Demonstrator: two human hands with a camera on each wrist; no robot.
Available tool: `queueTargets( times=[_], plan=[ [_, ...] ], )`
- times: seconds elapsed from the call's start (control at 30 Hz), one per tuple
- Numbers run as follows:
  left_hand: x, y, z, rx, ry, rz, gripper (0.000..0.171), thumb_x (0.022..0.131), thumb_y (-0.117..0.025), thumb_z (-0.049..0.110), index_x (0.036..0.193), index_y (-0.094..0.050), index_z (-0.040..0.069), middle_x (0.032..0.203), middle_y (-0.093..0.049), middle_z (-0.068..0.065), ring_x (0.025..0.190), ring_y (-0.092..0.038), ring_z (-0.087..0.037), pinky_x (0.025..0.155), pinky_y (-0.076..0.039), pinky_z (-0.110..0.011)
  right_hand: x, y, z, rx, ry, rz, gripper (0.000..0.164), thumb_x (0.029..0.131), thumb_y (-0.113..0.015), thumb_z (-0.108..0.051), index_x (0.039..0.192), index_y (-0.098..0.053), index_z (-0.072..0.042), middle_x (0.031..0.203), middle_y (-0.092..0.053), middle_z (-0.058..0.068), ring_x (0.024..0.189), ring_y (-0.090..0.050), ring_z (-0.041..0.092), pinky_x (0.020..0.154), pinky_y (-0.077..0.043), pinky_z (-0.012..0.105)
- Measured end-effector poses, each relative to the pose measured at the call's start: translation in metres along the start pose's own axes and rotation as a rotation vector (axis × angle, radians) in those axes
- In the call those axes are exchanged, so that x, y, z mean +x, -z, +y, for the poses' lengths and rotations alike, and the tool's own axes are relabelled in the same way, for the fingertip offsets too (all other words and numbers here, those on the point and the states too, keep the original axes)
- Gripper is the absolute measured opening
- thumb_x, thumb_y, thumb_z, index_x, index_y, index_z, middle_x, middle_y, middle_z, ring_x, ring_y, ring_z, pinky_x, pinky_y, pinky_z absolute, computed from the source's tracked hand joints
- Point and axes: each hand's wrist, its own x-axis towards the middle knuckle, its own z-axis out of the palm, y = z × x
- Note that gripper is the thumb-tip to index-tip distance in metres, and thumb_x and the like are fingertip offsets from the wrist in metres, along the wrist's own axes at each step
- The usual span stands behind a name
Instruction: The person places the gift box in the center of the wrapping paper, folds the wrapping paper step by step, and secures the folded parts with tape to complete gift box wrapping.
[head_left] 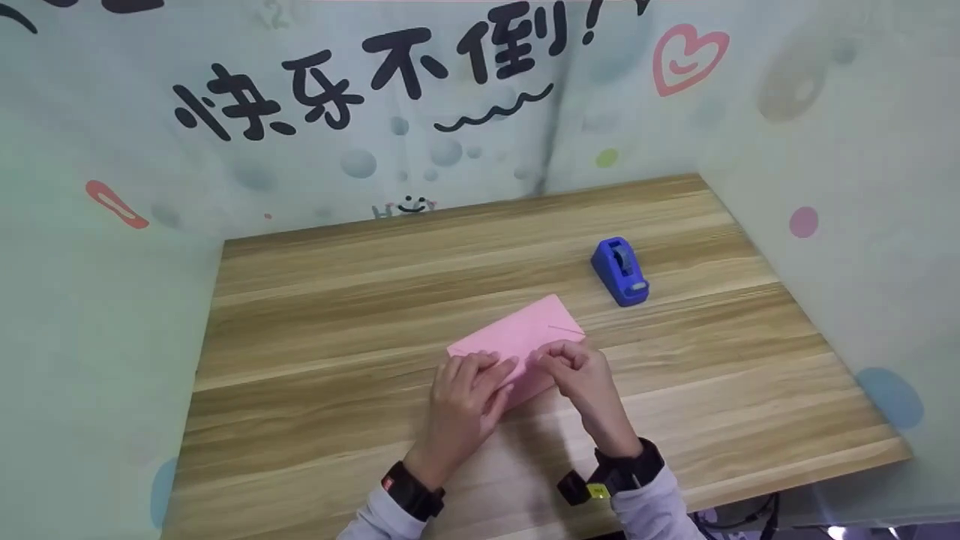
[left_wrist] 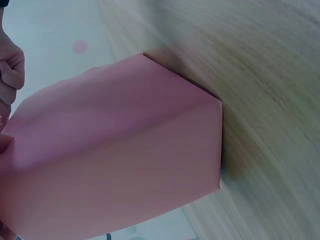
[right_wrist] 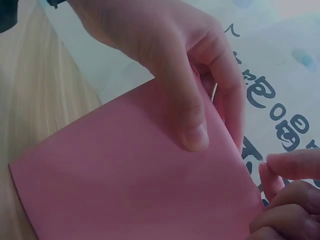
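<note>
A folded piece of pink paper (head_left: 517, 337), shaped like an envelope, is held slightly tilted above the table near its front. My left hand (head_left: 469, 394) grips its near left part; in the right wrist view the thumb of this left hand (right_wrist: 172, 65) lies on the paper (right_wrist: 125, 185) with the fingers behind. Thumb and index finger of my right hand (head_left: 581, 382) pinch at the near edge, the other fingers curled. Whether anything thin lies between those fingertips is too small to tell. The left wrist view shows the paper (left_wrist: 115, 125) bent along a crease, its end open.
A blue tape dispenser (head_left: 621, 271) stands on the wooden table (head_left: 337, 337), beyond the paper to the right. Printed wall sheets (head_left: 480, 165) rise along the back and both sides. Black cables (head_left: 742, 521) hang below the front right edge.
</note>
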Motion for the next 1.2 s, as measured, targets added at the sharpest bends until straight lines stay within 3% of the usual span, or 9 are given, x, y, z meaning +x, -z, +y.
queueTargets(
  times=[0.33,0.6,0.97,1.2],
  plan=[
    [-0.002,0.000,-0.001,0.015,0.016,-0.016,0.033,0.079,-0.070,0.021,0.111,-0.067,0.017,0.103,-0.061,-0.003,0.090,-0.053,-0.018,0.075,-0.042,-0.032,0.002,0.002,0.000,0.091,-0.060,-0.097,0.012,0.082,-0.066,-0.008,0.088,-0.065,0.002,0.048,-0.037,-0.007,0.042,-0.026,0.004,0.042,-0.020,0.018],
    [-0.001,0.000,0.000,0.006,0.021,-0.023,0.035,0.078,-0.070,0.022,0.112,-0.067,0.017,0.104,-0.061,-0.003,0.092,-0.054,-0.018,0.075,-0.042,-0.031,-0.001,0.003,0.001,0.107,-0.061,-0.101,0.013,0.078,-0.070,-0.005,0.087,-0.061,-0.003,0.049,-0.039,-0.007,0.042,-0.026,0.004,0.043,-0.020,0.018],
    [0.001,0.002,0.001,0.007,0.033,-0.050,0.034,0.079,-0.070,0.022,0.112,-0.066,0.017,0.104,-0.061,-0.002,0.091,-0.054,-0.018,0.073,-0.041,-0.030,-0.008,0.010,-0.004,0.056,-0.031,-0.158,0.016,0.080,-0.067,-0.007,0.093,-0.061,0.000,0.051,-0.041,-0.009,0.045,-0.029,0.004,0.045,-0.023,0.017],
    [0.001,0.002,0.003,0.015,0.027,-0.031,0.031,0.078,-0.070,0.023,0.108,-0.067,0.016,0.102,-0.061,-0.003,0.089,-0.054,-0.019,0.072,-0.042,-0.031,-0.002,0.001,0.000,-0.115,0.047,-0.068,0.015,0.082,-0.068,-0.011,0.088,-0.067,0.003,0.055,-0.053,-0.008,0.051,-0.041,0.002,0.048,-0.029,0.017]
  ],
)
